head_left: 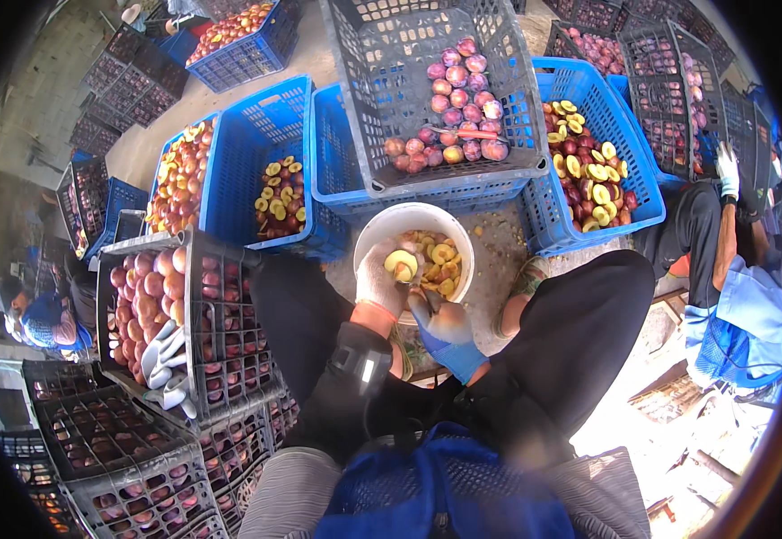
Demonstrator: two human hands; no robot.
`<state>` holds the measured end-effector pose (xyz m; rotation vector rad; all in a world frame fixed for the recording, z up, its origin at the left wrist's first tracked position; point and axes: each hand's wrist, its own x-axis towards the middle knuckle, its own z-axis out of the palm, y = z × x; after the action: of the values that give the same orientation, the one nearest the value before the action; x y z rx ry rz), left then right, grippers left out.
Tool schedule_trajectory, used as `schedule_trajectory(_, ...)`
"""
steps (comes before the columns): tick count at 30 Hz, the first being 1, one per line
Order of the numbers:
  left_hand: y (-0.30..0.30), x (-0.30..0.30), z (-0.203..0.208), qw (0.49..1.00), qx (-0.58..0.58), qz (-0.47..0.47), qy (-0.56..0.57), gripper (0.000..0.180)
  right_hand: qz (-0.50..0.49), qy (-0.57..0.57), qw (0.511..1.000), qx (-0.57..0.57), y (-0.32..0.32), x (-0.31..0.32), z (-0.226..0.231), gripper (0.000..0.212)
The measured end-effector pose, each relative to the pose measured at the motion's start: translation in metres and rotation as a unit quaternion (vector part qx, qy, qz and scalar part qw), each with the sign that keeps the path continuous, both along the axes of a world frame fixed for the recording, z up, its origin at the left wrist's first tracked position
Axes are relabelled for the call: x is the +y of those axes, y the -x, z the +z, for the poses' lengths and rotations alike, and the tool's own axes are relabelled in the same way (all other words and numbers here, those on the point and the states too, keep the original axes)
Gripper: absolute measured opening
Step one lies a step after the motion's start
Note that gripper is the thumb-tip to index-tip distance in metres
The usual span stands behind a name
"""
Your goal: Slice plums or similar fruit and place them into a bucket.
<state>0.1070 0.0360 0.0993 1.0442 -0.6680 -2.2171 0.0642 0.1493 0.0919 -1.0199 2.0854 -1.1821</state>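
Note:
My left hand point(380, 280), in a pale glove, is closed around a halved plum point(401, 264). The fruit's yellow cut face is up, with a brownish centre. Just right of it and lower, my right hand point(448, 331), in a blue and grey glove, has its fingers curled together. Whatever it grips, if anything, is hidden. Both hands are over the near edge of a white bucket point(364, 235) between my knees. Inside the bucket lie many yellow plum pieces point(442, 258).
Ahead, a black crate point(382, 108) of whole plums holds a red-handled tool point(463, 133). Blue crates point(229, 193) with halved plums flank it. At left, grey scoop-like tools point(165, 359) rest on a full black crate point(192, 323). A co-worker's gloved hand point(728, 171) is at right.

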Motion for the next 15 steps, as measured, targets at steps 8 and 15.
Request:
schedule_trajectory(8,-0.014,-0.004,-0.014,0.994,0.033,0.072,-0.082,0.02,0.028,-0.048,0.997,0.052,-0.011,-0.007,-0.002,0.037)
schedule_trajectory(15,-0.017,-0.003,-0.018,0.98,0.065,0.097,-0.158,0.025,0.049,-0.094,0.994,-0.001,-0.014,-0.011,-0.002,0.037)
